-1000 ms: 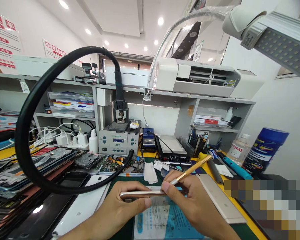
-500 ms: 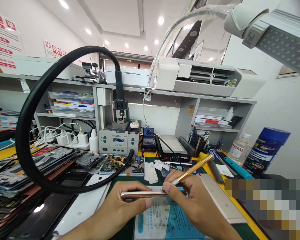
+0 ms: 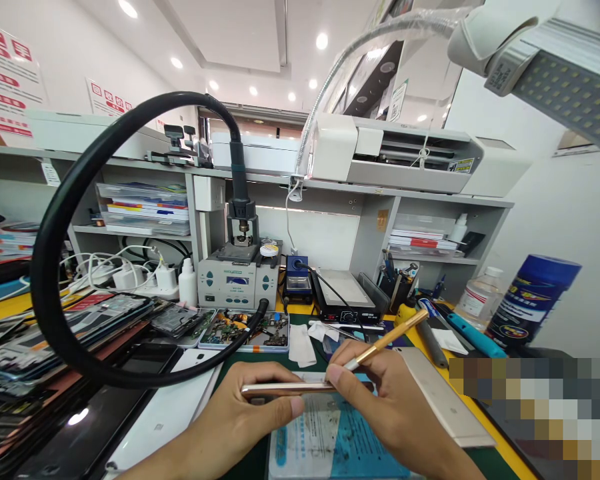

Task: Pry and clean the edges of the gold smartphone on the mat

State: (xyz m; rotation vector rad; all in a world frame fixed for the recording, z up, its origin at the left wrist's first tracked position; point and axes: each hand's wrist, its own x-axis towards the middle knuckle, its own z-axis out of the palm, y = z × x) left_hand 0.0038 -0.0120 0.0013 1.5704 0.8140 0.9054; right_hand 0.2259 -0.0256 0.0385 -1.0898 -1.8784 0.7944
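Note:
My left hand (image 3: pixel 240 417) grips a thin gold phone (image 3: pixel 280 388) held edge-on just above the bench, thumb along its near edge. My right hand (image 3: pixel 380 400) pinches a gold pen-shaped tool (image 3: pixel 387 341) like a pencil, its silver tip touching the phone's upper right edge. Under both hands lies a blue and white sheet (image 3: pixel 325 440) on a dark green mat (image 3: pixel 250 460).
A gold phone back cover (image 3: pixel 445 403) lies right of my hands. A thick black hose (image 3: pixel 55 253) loops from the hot-air station (image 3: pixel 235 280) at left. Stacked phone screens (image 3: pixel 55 333), a tray of circuit boards (image 3: pixel 245 330), a heating plate (image 3: pixel 343 293), a blue can (image 3: pixel 530 297) and hand tools surround the mat.

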